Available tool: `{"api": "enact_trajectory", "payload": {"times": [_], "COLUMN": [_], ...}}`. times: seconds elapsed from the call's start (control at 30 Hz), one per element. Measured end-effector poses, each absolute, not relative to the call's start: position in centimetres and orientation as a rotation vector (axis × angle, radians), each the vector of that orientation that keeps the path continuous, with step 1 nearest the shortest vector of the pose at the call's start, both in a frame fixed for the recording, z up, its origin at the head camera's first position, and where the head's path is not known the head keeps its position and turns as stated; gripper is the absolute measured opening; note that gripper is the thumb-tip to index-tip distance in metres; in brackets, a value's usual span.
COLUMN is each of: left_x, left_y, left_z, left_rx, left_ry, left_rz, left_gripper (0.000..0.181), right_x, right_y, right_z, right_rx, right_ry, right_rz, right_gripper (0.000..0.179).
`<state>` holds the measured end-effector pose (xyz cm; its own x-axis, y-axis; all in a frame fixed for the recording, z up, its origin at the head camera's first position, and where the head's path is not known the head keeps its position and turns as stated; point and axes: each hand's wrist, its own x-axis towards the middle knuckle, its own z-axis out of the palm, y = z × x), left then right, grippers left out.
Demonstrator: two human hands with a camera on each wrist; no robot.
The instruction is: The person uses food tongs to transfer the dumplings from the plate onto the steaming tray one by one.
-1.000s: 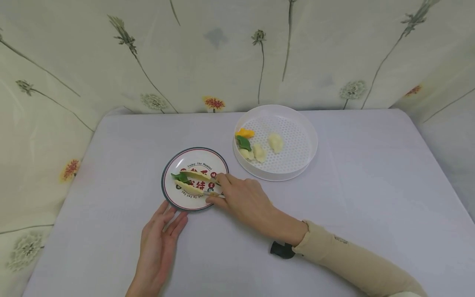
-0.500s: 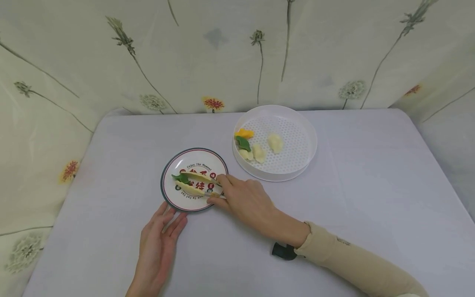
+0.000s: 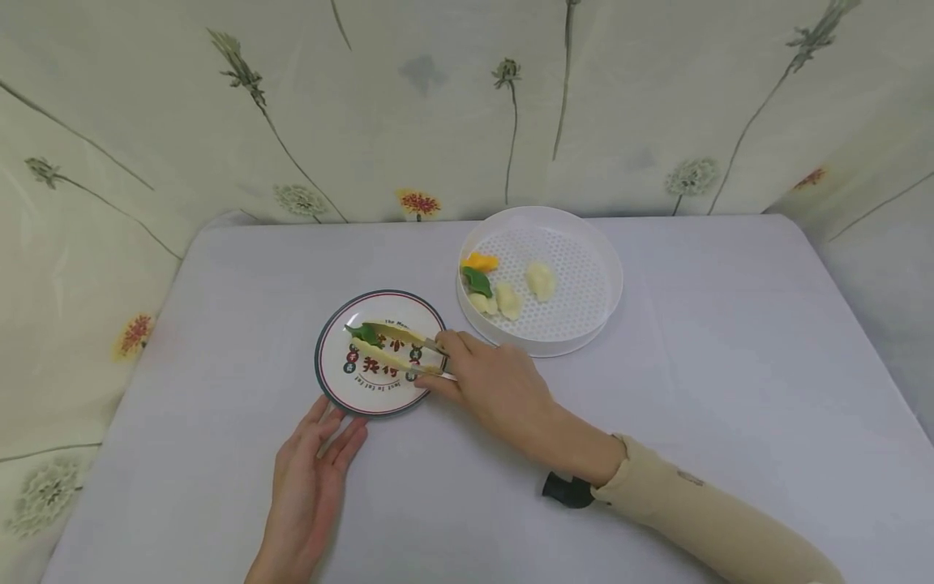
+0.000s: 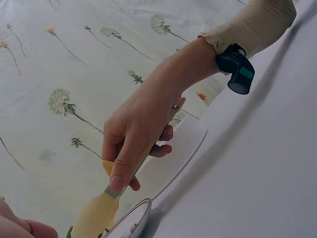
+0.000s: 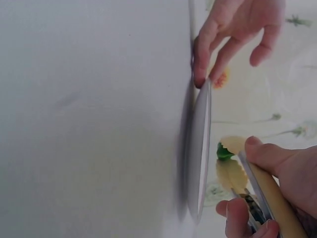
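Observation:
My right hand (image 3: 503,393) grips a pair of tongs (image 4: 96,215) with pale yellow, broad tips. Between those tips is a green dumpling (image 3: 365,333), over the left part of a round white plate (image 3: 372,399) with a dark rim and red lettering. In the right wrist view, the tips and the green dumpling (image 5: 225,151) show apart from the plate's surface. My left hand (image 3: 310,483) has its fingers loosely extended, fingertips right at the plate's near-left rim. Only a bit of that hand appears in the left wrist view's bottom-left corner.
Behind and right of the plate stands a round white steamer tray (image 3: 540,345) with a perforated bottom. It holds a yellow dumpling (image 3: 481,262), a green one and several pale ones. A white cloth covers the table (image 3: 700,349); a flowered curtain (image 3: 467,105) hangs behind.
The right hand and tongs have shifted slightly right and away from me, carrying the green dumpling, so more plate lettering shows. The left hand stays at the rim.

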<state>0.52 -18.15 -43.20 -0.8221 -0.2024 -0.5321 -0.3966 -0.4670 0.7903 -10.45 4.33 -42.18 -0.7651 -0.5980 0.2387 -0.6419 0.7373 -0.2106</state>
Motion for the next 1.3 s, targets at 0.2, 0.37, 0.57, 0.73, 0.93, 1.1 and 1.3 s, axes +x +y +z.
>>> {"api": "enact_trajectory", "payload": {"times": [0.2,0.37,0.57,0.73,0.93,1.1,1.3], "left_x": [0.6,0.5,0.5,0.6,0.6,0.6,0.5], "left_y": [-18.2,-18.2,-18.2,-18.2,-18.2,-18.1,-18.0], "left_z": [-43.2,-43.2,-43.2,-43.2,-43.2,-43.2,-43.2], "left_rx": [-0.893,-0.906,-0.899,-0.895,-0.899,-0.9,-0.886], "left_ry": [1.538,1.546,1.514,1.513,1.506,1.503,1.512], "left_rz": [2.453,2.432,2.465,2.471,2.478,2.479,2.467], "left_gripper": [0.066,0.066,0.066,0.066,0.067,0.067,0.067], "right_x": [-10.6,-10.8,-11.2,-11.4,-11.6,-11.9,-12.5], "right_y": [5.2,6.1,7.1,8.1,9.5,10.9,12.6], "right_z": [-41.5,-40.9,-40.4,-40.1,-39.9,-39.7,-39.8], "right_rx": [0.964,0.911,0.839,0.801,0.737,0.669,0.588], "right_ry": [-2.782,-2.828,-2.897,-2.89,-2.832,-2.823,-2.818], "right_rz": [0.478,0.467,0.49,0.499,0.477,0.484,0.435], "right_gripper": [0.051,0.05,0.052,0.052,0.053,0.057,0.054]}}
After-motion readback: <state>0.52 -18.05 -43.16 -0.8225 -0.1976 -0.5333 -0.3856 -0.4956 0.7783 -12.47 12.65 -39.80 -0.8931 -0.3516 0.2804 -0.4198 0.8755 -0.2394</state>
